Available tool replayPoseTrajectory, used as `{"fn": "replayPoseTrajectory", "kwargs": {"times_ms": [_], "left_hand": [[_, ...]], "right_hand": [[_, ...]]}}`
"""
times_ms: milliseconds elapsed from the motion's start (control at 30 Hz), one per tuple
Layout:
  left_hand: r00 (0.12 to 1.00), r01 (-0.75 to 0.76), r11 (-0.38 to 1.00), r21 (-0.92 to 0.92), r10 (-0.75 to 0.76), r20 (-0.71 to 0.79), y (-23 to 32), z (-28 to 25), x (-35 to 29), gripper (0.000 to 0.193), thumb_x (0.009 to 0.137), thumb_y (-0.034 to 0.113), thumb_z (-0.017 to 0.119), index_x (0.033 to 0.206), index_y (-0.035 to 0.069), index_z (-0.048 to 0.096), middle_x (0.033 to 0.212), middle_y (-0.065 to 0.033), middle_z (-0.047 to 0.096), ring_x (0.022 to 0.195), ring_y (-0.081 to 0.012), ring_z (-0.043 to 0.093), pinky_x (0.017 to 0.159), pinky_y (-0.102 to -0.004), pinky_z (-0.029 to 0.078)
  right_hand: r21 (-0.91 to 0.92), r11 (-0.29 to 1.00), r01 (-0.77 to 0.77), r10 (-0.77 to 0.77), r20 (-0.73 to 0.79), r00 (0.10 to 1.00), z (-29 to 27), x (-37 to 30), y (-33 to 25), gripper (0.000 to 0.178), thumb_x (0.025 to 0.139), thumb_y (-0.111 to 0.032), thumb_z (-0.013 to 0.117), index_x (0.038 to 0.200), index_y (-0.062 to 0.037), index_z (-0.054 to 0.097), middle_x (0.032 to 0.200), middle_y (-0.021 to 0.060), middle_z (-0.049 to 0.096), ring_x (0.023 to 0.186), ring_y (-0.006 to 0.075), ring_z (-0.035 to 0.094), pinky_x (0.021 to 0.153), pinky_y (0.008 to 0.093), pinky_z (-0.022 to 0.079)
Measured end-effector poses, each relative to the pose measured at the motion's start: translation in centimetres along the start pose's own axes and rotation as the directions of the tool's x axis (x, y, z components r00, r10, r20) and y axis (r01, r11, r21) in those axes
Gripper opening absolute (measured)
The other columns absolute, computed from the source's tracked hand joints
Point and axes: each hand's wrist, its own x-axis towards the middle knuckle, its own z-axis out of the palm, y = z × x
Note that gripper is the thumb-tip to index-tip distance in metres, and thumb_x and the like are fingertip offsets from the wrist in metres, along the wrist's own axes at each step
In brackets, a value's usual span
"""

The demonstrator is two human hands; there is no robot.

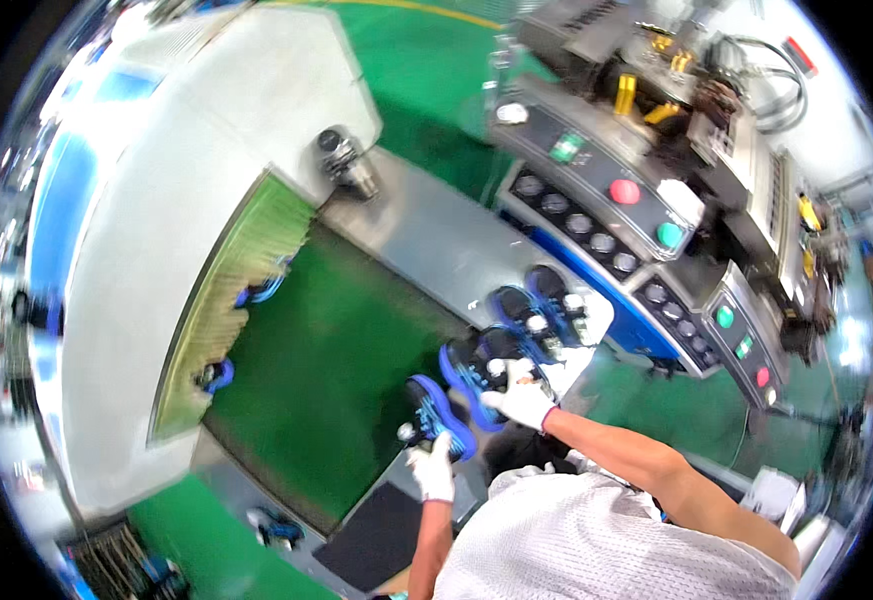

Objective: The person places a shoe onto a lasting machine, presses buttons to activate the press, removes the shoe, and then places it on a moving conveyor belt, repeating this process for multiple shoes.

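Observation:
My left hand (433, 467), in a white glove, grips a black sneaker with a blue sole (438, 415) by one end, tilted over the near right part of the green conveyor belt (326, 350). Just to the right, my gloved right hand (522, 398) is closed on a second black-and-blue sneaker (468, 380); the fingers partly cover its end. Beyond that hand, more such sneakers (526, 322) stand close together on the grey metal ledge (446, 225). White round pieces show at the ends of several sneakers.
A big white machine housing (186, 180) spans the belt at left. Two sneakers (264, 288) lie at its fringed curtain (226, 300). Machines with button panels (596, 170) stand at the right. Another shoe (276, 528) sits beside the belt, near a dark mat (381, 540).

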Motion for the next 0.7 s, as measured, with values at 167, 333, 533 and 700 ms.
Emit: {"fn": "replayPoseTrajectory", "kwargs": {"times_ms": [167,333,533,700], "left_hand": [[0.942,-0.336,0.932,0.134,0.333,0.045,5.9,1.7,-2.8,0.071,0.084,0.030,0.083,0.136,-0.006,0.049,0.129,-0.0241,0.062,0.111,-0.0351,0.062,0.099,-0.0444,0.049],[0.845,-0.529,0.724,0.443,0.398,0.357,10.7,6.2,-11.3,0.079,0.084,0.045,0.081,0.131,-0.009,0.048,0.126,-0.0322,0.058,0.115,-0.0402,0.061,0.099,-0.0479,0.048],[0.453,-0.891,0.175,0.418,0.368,0.812,10.8,15.0,-20.2,0.083,0.084,0.041,0.078,0.137,-0.014,0.046,0.134,-0.0352,0.056,0.121,-0.0425,0.058,0.103,-0.0469,0.045],[0.121,-0.983,-0.140,0.119,-0.008,0.993,7.1,23.4,-32.2,0.100,0.078,0.061,0.078,0.136,-0.014,0.047,0.136,-0.0368,0.053,0.127,-0.0450,0.054,0.107,-0.0483,0.043]], "right_hand": [[0.457,0.885,-0.087,0.108,-0.021,0.994,-8.1,-5.7,-1.3,0.090,0.076,-0.051,0.076,0.143,0.0004,0.045,0.133,0.0294,0.059,0.126,0.0405,0.058,0.106,0.0425,0.046],[0.728,0.685,-0.024,0.261,-0.215,0.941,-11.3,-15.2,3.0,0.084,0.079,-0.049,0.077,0.148,-0.0125,0.044,0.136,0.0252,0.059,0.126,0.0374,0.059,0.106,0.0426,0.046],[0.875,0.482,0.038,0.702,-0.411,0.582,-13.5,-29.6,10.0,0.085,0.081,-0.051,0.077,0.149,-0.0115,0.045,0.140,0.0226,0.058,0.128,0.0340,0.058,0.108,0.0394,0.044],[0.845,0.338,0.415,0.931,-0.364,-0.016,-13.0,-43.9,13.6,0.085,0.076,-0.036,0.085,0.143,0.0030,0.049,0.130,0.0176,0.063,0.118,0.0234,0.062,0.105,0.0342,0.046]]}}
